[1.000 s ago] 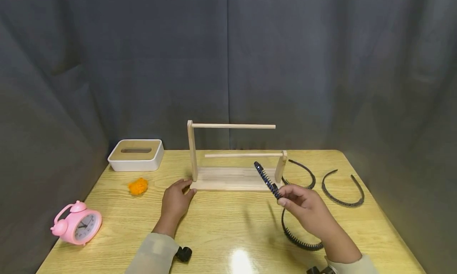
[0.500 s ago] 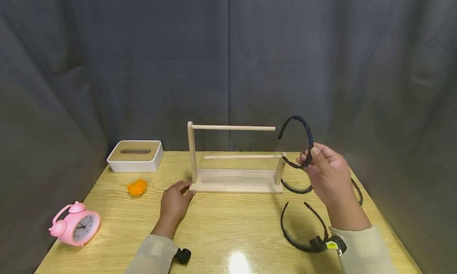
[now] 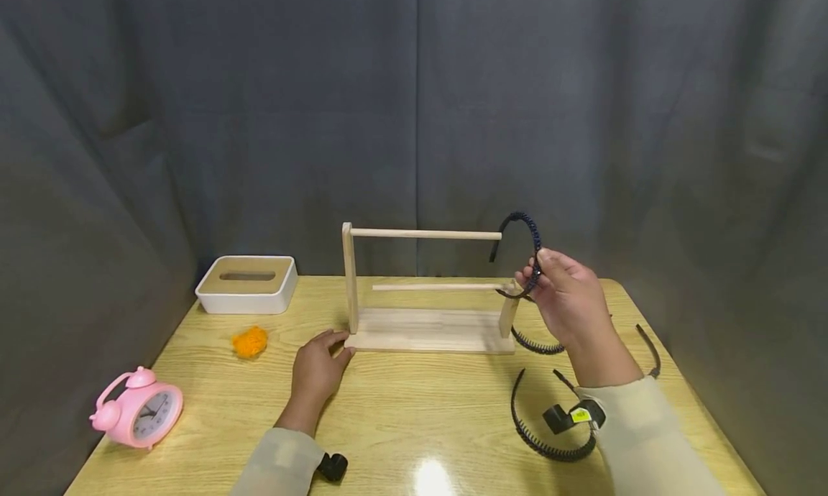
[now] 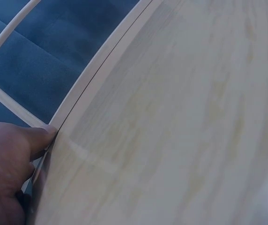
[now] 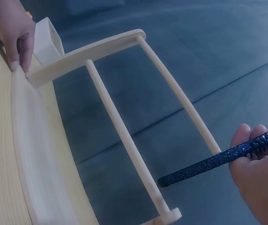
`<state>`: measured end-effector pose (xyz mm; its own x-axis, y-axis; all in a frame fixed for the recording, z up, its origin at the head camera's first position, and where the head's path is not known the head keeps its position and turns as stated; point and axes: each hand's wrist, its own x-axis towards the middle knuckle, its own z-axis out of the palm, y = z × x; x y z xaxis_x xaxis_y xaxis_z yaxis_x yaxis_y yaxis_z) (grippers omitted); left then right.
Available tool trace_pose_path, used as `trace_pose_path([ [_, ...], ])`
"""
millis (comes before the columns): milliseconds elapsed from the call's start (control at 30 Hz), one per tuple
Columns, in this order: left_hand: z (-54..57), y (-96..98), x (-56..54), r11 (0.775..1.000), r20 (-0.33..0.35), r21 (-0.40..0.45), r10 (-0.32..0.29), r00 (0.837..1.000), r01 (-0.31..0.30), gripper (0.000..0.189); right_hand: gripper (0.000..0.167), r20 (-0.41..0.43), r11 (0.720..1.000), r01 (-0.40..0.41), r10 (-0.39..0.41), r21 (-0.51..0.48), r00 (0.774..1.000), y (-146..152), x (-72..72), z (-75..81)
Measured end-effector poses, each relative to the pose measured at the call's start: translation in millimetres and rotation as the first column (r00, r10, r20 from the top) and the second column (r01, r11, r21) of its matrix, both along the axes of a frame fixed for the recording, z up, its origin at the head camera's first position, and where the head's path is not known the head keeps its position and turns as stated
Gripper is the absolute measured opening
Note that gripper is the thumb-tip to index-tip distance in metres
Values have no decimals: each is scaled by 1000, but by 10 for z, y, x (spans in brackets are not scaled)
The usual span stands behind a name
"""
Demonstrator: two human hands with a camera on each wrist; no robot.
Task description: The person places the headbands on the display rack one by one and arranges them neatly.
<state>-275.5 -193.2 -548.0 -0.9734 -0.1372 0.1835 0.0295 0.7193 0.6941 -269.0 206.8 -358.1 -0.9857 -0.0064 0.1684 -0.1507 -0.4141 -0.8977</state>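
My right hand (image 3: 572,305) pinches a dark blue, glittery toothed headband (image 3: 534,231) between thumb and fingers, off the table. The headband stands upright, its open side facing left, at the free right end of the upper rod (image 3: 427,233) of a wooden rack (image 3: 430,331). In the right wrist view, that headband (image 5: 197,165) overlaps the rod's tip. The lower rod (image 3: 433,287) is fixed to the short right post, and both rods are bare. My left hand (image 3: 317,372) holds the front left corner of the rack's base, thumb (image 4: 42,136) at its edge in the left wrist view.
Three more dark headbands lie at the right: one in front (image 3: 550,451), one behind the right hand (image 3: 538,346), one near the right edge (image 3: 653,348), partly hidden. A tissue box (image 3: 246,295), an orange fuzzy item (image 3: 249,342) and a pink alarm clock (image 3: 139,410) stand left.
My right hand has raised the headband from low before the rack, turned it upright at the right, then brought it left to the upper rod's tip. My left hand stays at the base.
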Motion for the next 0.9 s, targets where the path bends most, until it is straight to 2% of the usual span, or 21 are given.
trace_pose_path([
  [167,6,1,-14,1000,-1,2,2,1000,-2,40,17,84,1000,0,-3,30,996,-121,-117,7],
  [300,-9,-13,-9,1000,-1,8,5,1000,-5,39,15,141,999,-11,4,49,990,-276,-220,-48],
  [567,-22,17,-13,1000,-3,18,2,1000,-2,39,23,161,988,-44,20,149,987,-673,-369,-108],
  [900,-51,34,-18,1000,17,19,4,1000,-4,38,25,195,993,-79,61,86,979,-1196,-484,-140],
])
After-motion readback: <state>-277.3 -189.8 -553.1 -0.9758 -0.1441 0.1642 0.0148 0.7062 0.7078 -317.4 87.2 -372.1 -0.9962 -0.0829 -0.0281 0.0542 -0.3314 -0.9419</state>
